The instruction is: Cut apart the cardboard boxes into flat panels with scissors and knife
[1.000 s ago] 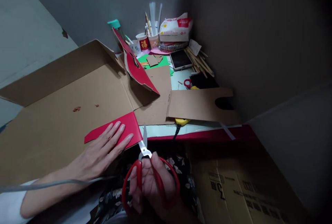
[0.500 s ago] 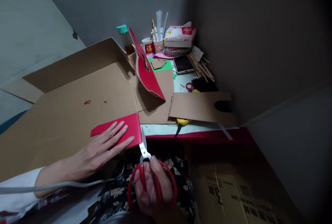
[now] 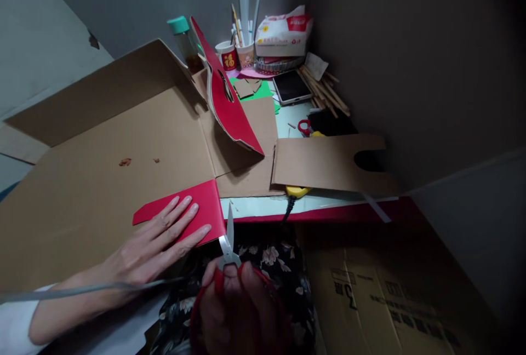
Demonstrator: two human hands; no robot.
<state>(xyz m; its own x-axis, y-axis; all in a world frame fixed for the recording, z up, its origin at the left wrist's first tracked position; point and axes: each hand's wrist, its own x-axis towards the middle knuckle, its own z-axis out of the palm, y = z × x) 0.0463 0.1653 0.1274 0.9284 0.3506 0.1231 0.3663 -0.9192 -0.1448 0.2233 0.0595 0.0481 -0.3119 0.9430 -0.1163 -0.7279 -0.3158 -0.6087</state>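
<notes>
My left hand (image 3: 164, 234) lies flat, fingers spread, on a red cardboard flap (image 3: 187, 201) folded over the large brown cardboard box (image 3: 164, 119). In my right hand (image 3: 238, 300) is a pair of red-handled scissors (image 3: 228, 253), my fingers around the handles. The blades are parted and point away from me, beside the flap's right corner. Part of one blade is hidden by the flap. Another red flap (image 3: 234, 116) with a cut-out stands tilted up from the box. The handles are dim and partly covered by my fingers.
A notched brown cardboard piece (image 3: 324, 160) lies at the right over something yellow. Farther back are a phone (image 3: 292, 87), wooden sticks (image 3: 326, 92), cups with pens (image 3: 245, 55), a teal-lidded bottle (image 3: 179, 26) and small red scissors (image 3: 304, 127). A grey cable (image 3: 90, 287) crosses above my left wrist.
The scissors have drawn back slightly toward me, and their blades stand wider apart. My left hand stays on the red flap. The whole view has shifted a little.
</notes>
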